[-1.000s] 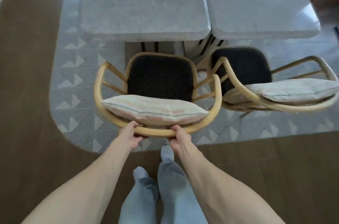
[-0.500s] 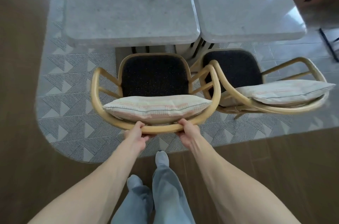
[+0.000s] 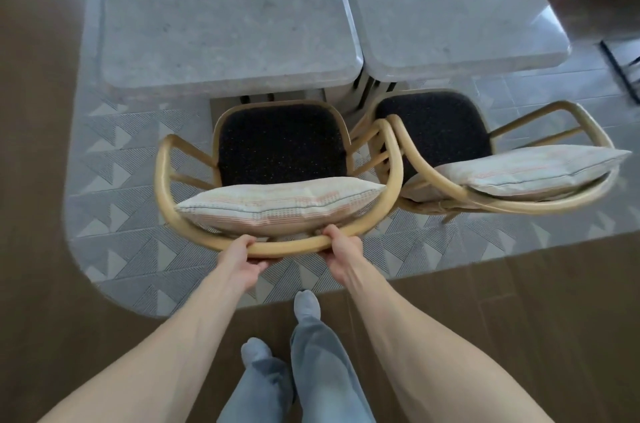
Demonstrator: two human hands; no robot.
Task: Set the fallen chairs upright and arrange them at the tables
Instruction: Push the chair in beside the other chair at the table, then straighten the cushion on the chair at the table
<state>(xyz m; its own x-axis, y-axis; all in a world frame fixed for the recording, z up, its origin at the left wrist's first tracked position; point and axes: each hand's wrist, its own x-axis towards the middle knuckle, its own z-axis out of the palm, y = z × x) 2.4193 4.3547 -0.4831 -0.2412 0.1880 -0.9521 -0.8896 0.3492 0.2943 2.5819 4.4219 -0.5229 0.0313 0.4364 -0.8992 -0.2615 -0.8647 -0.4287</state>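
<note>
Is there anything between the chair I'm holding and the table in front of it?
Nothing visible does. Both hands, left and right, grip the back rail of the left chair, and only bare rug lies between its seat and the left table. The right chair touches its armrest on the right.

Left chair [image 3: 280,145]: right arm touching second chair [image 3: 436,132]; no gap between. Far: surface [image 3: 225,17] edge close ahead. Left: open rug [image 3: 114,152].

Left hand [image 3: 242,258] and right hand [image 3: 341,249] gripping near chair [image 3: 280,145] back rail, second chair [image 3: 436,132] touching, marble tables [image 3: 225,24] ahead
</note>
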